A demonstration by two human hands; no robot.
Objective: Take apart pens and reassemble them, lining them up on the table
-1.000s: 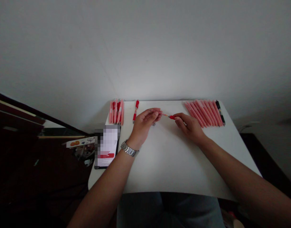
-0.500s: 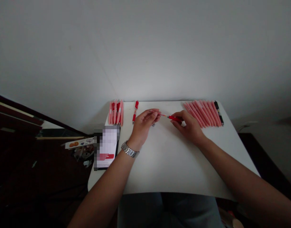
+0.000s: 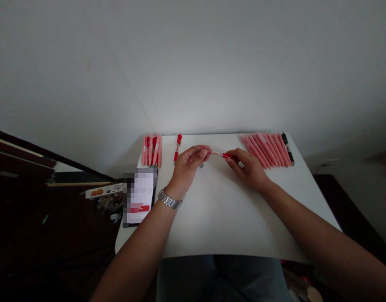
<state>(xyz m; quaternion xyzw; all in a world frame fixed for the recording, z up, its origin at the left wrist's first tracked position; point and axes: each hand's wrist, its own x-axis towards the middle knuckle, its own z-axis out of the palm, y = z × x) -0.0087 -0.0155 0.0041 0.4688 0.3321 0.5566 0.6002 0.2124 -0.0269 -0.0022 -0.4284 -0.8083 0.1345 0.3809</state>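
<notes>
My left hand (image 3: 190,162), with a metal watch on the wrist, pinches a thin pen refill (image 3: 214,152) over the table. The refill's right end meets a red pen barrel (image 3: 226,156), which the fingers of my right hand (image 3: 247,166) grip. How far the refill sits inside the barrel I cannot tell. Just under my left fingers lies a small grey metallic piece (image 3: 201,165), partly covered. Beyond that hand a complete red pen (image 3: 177,149) rests near the table's back edge.
Several pink-sleeved pens (image 3: 151,150) lie at the back left of the white table (image 3: 224,218). A row of pink sleeves (image 3: 267,150) is at the back right, beside a black pen (image 3: 288,149). A phone (image 3: 142,197) with a blurred screen lies at the left edge.
The view has shifted slightly. Both hands keep nearly the same pose on the refill and the red barrel; the right fingers now cover more of the barrel.
</notes>
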